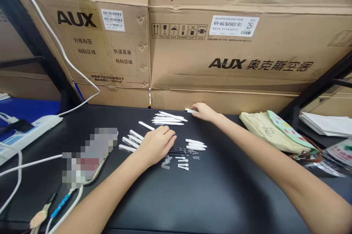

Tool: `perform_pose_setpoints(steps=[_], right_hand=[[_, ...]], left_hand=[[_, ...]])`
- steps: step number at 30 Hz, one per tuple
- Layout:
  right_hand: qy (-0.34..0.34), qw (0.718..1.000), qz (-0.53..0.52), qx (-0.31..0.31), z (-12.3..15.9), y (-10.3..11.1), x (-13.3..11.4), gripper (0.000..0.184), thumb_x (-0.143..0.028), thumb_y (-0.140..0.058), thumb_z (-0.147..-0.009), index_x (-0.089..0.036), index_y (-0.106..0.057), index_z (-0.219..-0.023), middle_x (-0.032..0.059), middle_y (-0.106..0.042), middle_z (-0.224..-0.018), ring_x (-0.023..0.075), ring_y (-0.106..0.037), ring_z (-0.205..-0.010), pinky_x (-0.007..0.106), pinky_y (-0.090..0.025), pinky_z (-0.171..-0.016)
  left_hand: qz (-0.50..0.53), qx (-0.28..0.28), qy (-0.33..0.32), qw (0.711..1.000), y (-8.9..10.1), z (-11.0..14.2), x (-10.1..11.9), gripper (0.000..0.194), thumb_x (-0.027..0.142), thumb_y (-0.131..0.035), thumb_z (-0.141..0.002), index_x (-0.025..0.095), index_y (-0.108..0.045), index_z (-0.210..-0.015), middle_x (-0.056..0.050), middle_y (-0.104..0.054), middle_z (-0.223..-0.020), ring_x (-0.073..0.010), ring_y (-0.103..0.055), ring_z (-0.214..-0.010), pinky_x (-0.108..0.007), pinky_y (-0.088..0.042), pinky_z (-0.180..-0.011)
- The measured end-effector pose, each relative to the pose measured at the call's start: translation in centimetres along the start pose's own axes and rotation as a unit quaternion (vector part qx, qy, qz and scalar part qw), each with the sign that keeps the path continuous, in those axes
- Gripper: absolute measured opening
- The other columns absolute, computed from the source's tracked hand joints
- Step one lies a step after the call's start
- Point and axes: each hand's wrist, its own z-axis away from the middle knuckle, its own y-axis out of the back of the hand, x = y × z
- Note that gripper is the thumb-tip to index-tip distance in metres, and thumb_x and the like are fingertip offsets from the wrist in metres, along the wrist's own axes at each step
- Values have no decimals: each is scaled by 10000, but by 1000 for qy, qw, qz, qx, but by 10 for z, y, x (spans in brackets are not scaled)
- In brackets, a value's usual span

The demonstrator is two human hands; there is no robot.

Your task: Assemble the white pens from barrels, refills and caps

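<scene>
My left hand (156, 142) lies on the black table (220, 190), fingers curled and close together over thin dark pen refills (178, 150). White pen barrels (132, 140) lie just left of it. My right hand (202, 111) reaches to the table's back edge and pinches a white pen piece (189, 111). A pile of assembled white pens (167, 118) lies between the hands. White caps (195, 144) and small clear and white tips (178, 161) lie in front of my left hand.
Big AUX cardboard boxes (220, 51) wall off the back. A cream fabric pouch (272, 131) and plastic-wrapped items (332, 157) sit at right. A white power strip (30, 129), cables (16, 168) and a blurred-out object (88, 157) lie at left.
</scene>
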Motion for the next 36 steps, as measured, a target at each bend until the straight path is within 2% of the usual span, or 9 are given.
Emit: perform_pose_setpoints(steps=[3,7,14,19,22,24,28,31,36], right_hand=[[5,999,0,-38,-5,3,6,58,-170,-594,-740,-151,-646,-758,65,-684,-744,171,-591,-655,249,-406,-616],[14,998,-14,-63,-6,10,9,25,-160,-617,-708,-162,-642,-710,61,-683,-750,168,-585,-668,248,-397,-603],[5,995,-78,-67,-5,8,4,148,-172,-617,-679,-148,-671,-814,51,-705,-793,157,-616,-684,225,-436,-621],[-9,992,-106,-61,2,10,0,142,-226,-604,-675,-139,-688,-749,49,-700,-732,168,-605,-664,242,-433,-608],[-11,989,-139,-49,19,20,-7,196,-288,-601,-688,-140,-694,-777,49,-698,-746,166,-599,-678,244,-441,-616],[3,978,-206,-42,37,27,-18,238,-324,-615,-683,-137,-694,-807,48,-691,-745,160,-587,-660,251,-449,-613],[39,953,-288,-89,77,38,-45,237,-314,-624,-691,-145,-679,-849,42,-675,-772,158,-587,-685,264,-475,-638],[63,947,-299,-97,97,40,-60,206,-286,-619,-702,-159,-669,-857,41,-666,-799,161,-586,-710,278,-482,-667],[102,961,-246,-80,109,41,-70,172,-297,-632,-725,-168,-667,-832,40,-643,-785,160,-574,-704,284,-463,-673]], left_hand=[[-3,2,2,1000,-2,2,-2,245,225,-364,-938,170,-603,-920,-40,-603,-851,-168,-574,-799,-261,-436,-639],[0,9,-2,1000,-4,2,0,232,210,-373,-928,172,-600,-903,-39,-597,-843,-164,-568,-786,-259,-432,-630],[-4,3,-3,1000,-2,2,3,237,200,-364,-926,172,-597,-890,-43,-595,-831,-160,-557,-773,-251,-422,-612],[-1,11,3,1000,-3,2,2,244,209,-367,-923,175,-604,-873,-47,-595,-835,-157,-562,-785,-240,-415,-593],[2,23,6,1000,-4,2,1,240,214,-368,-924,176,-602,-884,-45,-591,-839,-159,-565,-792,-240,-417,-596],[-2,31,6,1000,-3,1,0,234,210,-373,-923,175,-602,-890,-44,-591,-843,-157,-565,-787,-240,-416,-600],[-15,28,2,1000,-3,0,1,233,217,-381,-923,171,-606,-885,-45,-596,-848,-160,-567,-792,-240,-401,-588],[-12,20,0,1000,-3,0,3,233,223,-384,-925,171,-608,-887,-44,-599,-851,-158,-568,-789,-240,-395,-580],[-9,24,-2,1000,-3,0,5,216,217,-401,-920,169,-611,-899,-38,-602,-867,-156,-570,-801,-241,-397,-587]])
